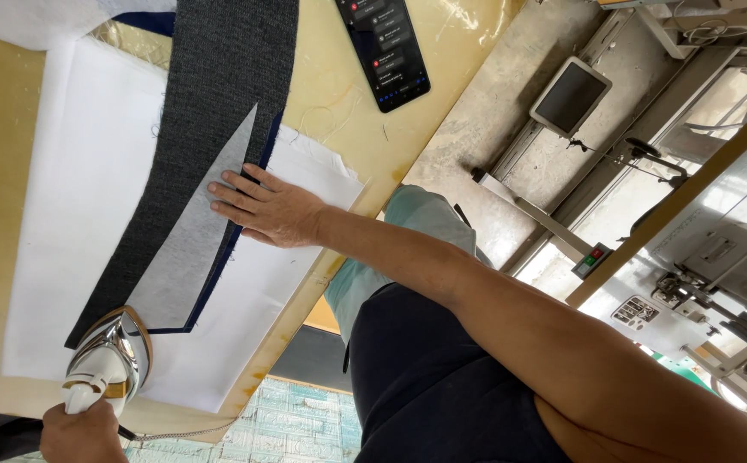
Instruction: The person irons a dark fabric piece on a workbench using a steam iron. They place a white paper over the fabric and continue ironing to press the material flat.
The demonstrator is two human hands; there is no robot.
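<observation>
Your left hand [266, 208] lies flat, fingers spread, on the grey cloth strip [186, 257]; your right hand [82, 435] is clamped on the iron [112, 360].

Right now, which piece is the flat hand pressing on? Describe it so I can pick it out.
Start at the white cloth spread over the yellowish table. On it lies a long strip of dark grey fabric. The pale grey, thin wedge-shaped piece lies on that strip, under the fingertips of the flat hand, tapering to a point away from the iron.
</observation>
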